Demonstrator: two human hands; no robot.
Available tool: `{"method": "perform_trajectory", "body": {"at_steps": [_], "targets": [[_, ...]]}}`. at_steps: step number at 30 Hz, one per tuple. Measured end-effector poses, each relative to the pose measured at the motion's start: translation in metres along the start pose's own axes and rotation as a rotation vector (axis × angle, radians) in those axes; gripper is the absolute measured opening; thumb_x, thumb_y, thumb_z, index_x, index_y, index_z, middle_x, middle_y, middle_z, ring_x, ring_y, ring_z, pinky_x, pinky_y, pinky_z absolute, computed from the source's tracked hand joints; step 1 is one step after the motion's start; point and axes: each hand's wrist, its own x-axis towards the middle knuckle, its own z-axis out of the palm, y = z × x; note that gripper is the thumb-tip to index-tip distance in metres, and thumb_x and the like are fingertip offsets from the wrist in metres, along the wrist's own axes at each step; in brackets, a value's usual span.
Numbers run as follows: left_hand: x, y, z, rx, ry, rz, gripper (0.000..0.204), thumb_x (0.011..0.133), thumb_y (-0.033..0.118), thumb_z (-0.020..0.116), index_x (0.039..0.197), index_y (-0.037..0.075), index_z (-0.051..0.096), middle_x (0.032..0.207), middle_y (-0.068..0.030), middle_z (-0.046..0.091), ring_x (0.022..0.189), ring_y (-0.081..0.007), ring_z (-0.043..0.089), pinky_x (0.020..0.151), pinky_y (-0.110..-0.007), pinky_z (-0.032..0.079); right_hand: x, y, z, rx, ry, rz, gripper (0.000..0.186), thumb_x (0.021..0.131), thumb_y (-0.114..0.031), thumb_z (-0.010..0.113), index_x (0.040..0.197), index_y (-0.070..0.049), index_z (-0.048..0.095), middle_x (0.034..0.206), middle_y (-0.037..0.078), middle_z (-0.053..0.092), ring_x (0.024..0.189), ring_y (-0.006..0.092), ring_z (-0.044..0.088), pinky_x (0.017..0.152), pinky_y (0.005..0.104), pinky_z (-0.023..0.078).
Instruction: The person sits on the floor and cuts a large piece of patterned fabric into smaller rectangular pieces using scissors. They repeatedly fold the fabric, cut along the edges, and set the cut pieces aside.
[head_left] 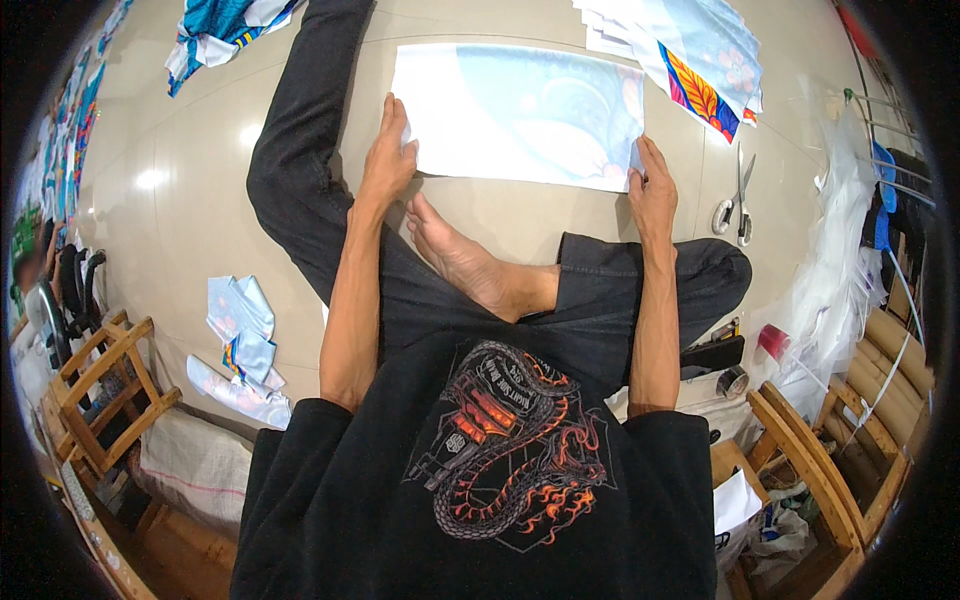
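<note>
A rectangular piece of white and pale blue printed fabric is spread before me above the tiled floor, its near edge casting a thin shadow. My left hand grips its left edge near the close corner, fingers pointing away from me. At the opposite end my right hand pinches the right edge by the near corner, thumb and fingers closed on the cloth. Between the two hands the fabric looks fairly flat and taut. My bare foot rests just on the near side of it.
Scissors lie on the floor to the right. Beyond them is a stack of printed fabric pieces. More cloth lies at the far left, with scraps nearer. Clear plastic sheeting and a wooden frame are at right.
</note>
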Motion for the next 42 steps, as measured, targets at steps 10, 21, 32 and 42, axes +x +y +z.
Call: {"method": "perform_trajectory", "body": {"at_steps": [10, 21, 32, 42], "targets": [[0.001, -0.003, 0.001, 0.009, -0.021, -0.021, 0.077, 0.095, 0.001, 0.059, 0.164, 0.003, 0.026, 0.174, -0.0167, 0.017, 0.159, -0.0319, 0.022, 0.129, -0.038, 0.023, -0.001, 0.0, -0.001, -0.009, -0.025, 0.015, 0.052, 0.092, -0.001, 0.06, 0.144, -0.003, 0.059, 0.154, 0.014, 0.055, 0.137, 0.0334, 0.056, 0.114, 0.0397, 0.045], [0.029, 0.033, -0.002, 0.245, 0.609, 0.212, 0.052, 0.098, 0.024, 0.064, 0.145, 0.002, 0.058, 0.158, -0.027, 0.043, 0.141, -0.0458, 0.045, 0.117, -0.053, 0.037, -0.036, 0.022, -0.04, -0.122, 0.307, 0.363, 0.037, 0.092, -0.012, 0.066, 0.128, -0.004, 0.068, 0.121, 0.017, 0.065, 0.096, 0.0323, 0.067, 0.088, 0.0422, 0.053], [0.11, 0.05, 0.123, 0.66, 0.307, 0.298, 0.082, 0.104, 0.069, 0.036, 0.164, 0.012, 0.035, 0.173, -0.0178, 0.019, 0.161, -0.0392, 0.008, 0.126, -0.065, 0.0, -0.012, 0.072, -0.111, -0.218, 0.37, 0.372, 0.04, 0.094, -0.021, 0.071, 0.126, 0.002, 0.069, 0.12, 0.022, 0.069, 0.11, 0.0367, 0.067, 0.098, 0.0446, 0.051], [0.174, 0.029, 0.077, 0.569, 0.312, 0.43, 0.082, 0.105, 0.068, 0.038, 0.164, 0.01, 0.035, 0.174, -0.0188, 0.015, 0.162, -0.0356, 0.001, 0.126, -0.065, -0.002, -0.008, 0.181, -0.179, -0.327, 0.049, 0.484, 0.077, 0.086, -0.031, 0.084, 0.142, 0.009, 0.048, 0.123, 0.031, 0.062, 0.104, 0.0408, 0.069, 0.09, 0.0464, 0.056]]}}
